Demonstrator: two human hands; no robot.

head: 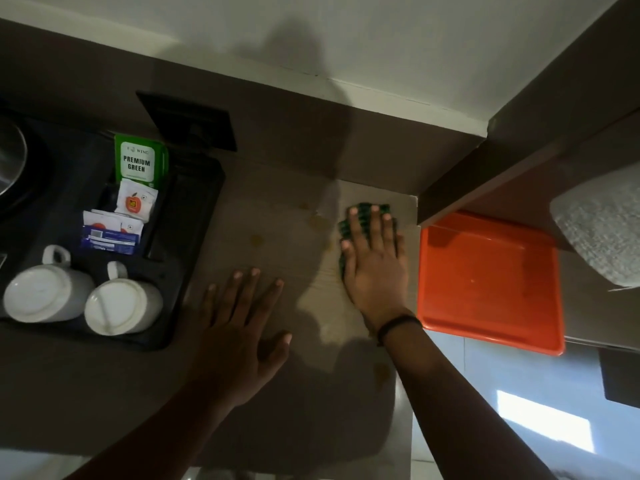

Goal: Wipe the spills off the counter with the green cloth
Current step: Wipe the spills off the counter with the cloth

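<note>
The green cloth (pixel 344 227) lies flat on the beige counter (pixel 277 209) near the back right corner. My right hand (pixel 375 261) presses on top of it with fingers spread, covering most of it. Brownish spill spots (pixel 319 221) lie just left of the cloth, with another spot (pixel 256 240) farther left and a stain (pixel 382 370) near the counter's front, beside my right forearm. My left hand (pixel 242 327) rests flat on the counter with fingers apart, holding nothing.
A black tray (pixel 194 216) on the left holds two upturned white cups (pixel 48 294) and tea and sugar sachets (pixel 140 162). An orange tray (pixel 491 282) sits right of the cloth, partly under a brown shelf (pixel 519 161). The wall runs behind.
</note>
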